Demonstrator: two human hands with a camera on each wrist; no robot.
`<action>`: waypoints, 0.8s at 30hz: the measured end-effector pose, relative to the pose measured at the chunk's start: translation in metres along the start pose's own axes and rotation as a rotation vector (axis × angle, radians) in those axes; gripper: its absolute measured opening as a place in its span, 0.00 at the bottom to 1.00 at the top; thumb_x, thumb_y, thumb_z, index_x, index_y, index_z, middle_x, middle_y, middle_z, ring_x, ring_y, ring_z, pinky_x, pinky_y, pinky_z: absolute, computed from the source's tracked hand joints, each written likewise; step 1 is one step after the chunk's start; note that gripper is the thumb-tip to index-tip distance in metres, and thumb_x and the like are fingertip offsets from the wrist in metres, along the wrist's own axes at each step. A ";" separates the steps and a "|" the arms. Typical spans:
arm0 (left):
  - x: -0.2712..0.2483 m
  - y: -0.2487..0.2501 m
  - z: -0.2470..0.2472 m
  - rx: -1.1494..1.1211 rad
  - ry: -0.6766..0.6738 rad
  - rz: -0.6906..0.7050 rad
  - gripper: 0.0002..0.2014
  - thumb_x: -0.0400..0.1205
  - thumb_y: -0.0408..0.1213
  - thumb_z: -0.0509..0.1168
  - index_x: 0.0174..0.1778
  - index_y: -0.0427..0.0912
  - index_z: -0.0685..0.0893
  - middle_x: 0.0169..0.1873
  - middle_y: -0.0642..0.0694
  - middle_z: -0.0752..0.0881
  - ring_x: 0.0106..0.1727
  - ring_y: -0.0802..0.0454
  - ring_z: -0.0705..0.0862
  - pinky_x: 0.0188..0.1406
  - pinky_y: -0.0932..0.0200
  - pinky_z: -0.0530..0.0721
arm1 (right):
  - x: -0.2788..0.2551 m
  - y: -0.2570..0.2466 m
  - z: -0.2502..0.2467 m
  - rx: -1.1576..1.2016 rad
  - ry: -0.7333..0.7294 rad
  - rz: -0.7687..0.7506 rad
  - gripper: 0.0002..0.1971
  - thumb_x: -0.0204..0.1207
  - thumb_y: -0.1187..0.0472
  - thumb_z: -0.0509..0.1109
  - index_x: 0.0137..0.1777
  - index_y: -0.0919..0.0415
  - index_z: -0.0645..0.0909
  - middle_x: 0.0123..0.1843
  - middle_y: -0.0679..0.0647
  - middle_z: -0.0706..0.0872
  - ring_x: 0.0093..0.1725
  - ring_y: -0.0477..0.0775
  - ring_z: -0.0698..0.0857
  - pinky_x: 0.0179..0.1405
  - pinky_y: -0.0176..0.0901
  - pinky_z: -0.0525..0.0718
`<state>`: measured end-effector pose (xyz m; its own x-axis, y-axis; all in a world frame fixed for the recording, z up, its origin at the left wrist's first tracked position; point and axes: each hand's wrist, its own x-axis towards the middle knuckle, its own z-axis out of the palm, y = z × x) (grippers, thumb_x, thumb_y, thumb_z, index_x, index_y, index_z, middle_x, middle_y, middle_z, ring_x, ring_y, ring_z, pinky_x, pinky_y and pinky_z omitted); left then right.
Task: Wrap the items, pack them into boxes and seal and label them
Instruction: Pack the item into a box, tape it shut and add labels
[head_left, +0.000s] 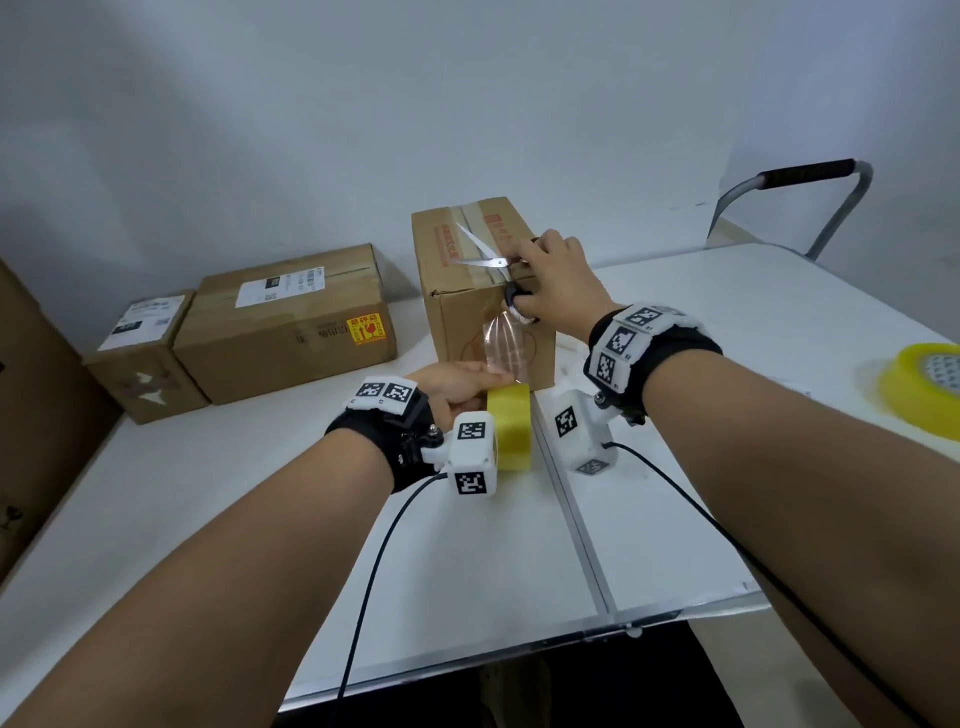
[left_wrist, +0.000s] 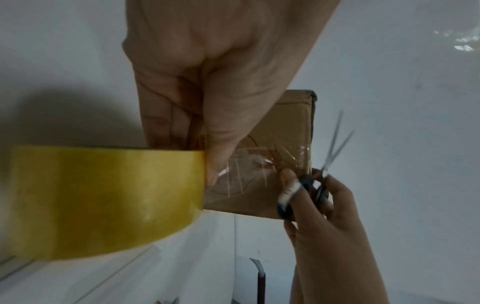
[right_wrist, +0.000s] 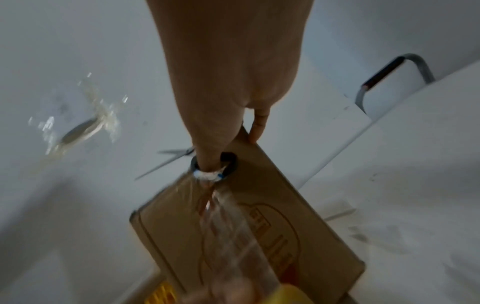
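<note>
A tall cardboard box (head_left: 467, 312) stands upright on the white table (head_left: 260, 493), its top seam taped. My left hand (head_left: 457, 387) grips a yellow tape roll (head_left: 511, 428) low in front of the box. A clear strip of tape (head_left: 506, 345) runs from the roll up the box's front face (left_wrist: 259, 174). My right hand (head_left: 550, 280) holds black-handled scissors (head_left: 483, 249) at the box's upper right corner, thumb through one ring (right_wrist: 214, 167). The blades stand apart over the box top. The roll (left_wrist: 103, 197) fills the lower left of the left wrist view.
Two sealed, labelled boxes (head_left: 291, 322) (head_left: 148, 358) lie at the back left, and a large carton edge (head_left: 31, 415) is at far left. A second yellow tape roll (head_left: 930, 384) sits at the right edge. A metal chair frame (head_left: 810, 202) stands behind the table.
</note>
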<state>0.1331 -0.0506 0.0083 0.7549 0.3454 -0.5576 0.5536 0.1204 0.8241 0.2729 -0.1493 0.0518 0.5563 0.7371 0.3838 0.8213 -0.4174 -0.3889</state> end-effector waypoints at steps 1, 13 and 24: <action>0.003 -0.002 -0.002 -0.023 0.002 0.002 0.07 0.80 0.37 0.72 0.53 0.42 0.85 0.52 0.38 0.90 0.49 0.45 0.87 0.61 0.45 0.85 | 0.000 0.000 -0.006 0.119 -0.014 0.014 0.23 0.74 0.60 0.70 0.70 0.52 0.77 0.60 0.57 0.77 0.63 0.59 0.73 0.60 0.48 0.78; 0.006 -0.009 -0.001 -0.086 0.007 0.020 0.03 0.81 0.36 0.70 0.49 0.41 0.85 0.40 0.41 0.91 0.37 0.47 0.90 0.39 0.51 0.90 | -0.020 0.029 -0.073 0.249 -1.015 0.549 0.16 0.75 0.50 0.75 0.57 0.57 0.80 0.37 0.51 0.77 0.35 0.49 0.75 0.39 0.39 0.73; 0.007 -0.009 0.000 -0.133 0.006 0.038 0.07 0.81 0.34 0.71 0.54 0.39 0.86 0.49 0.39 0.90 0.42 0.48 0.89 0.39 0.55 0.91 | -0.009 0.028 -0.047 0.177 -0.983 0.513 0.23 0.75 0.45 0.75 0.66 0.56 0.83 0.53 0.55 0.81 0.52 0.53 0.74 0.43 0.39 0.71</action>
<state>0.1334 -0.0493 -0.0031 0.7721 0.3576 -0.5253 0.4729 0.2289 0.8509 0.2970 -0.1925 0.0774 0.4180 0.6314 -0.6531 0.4505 -0.7684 -0.4545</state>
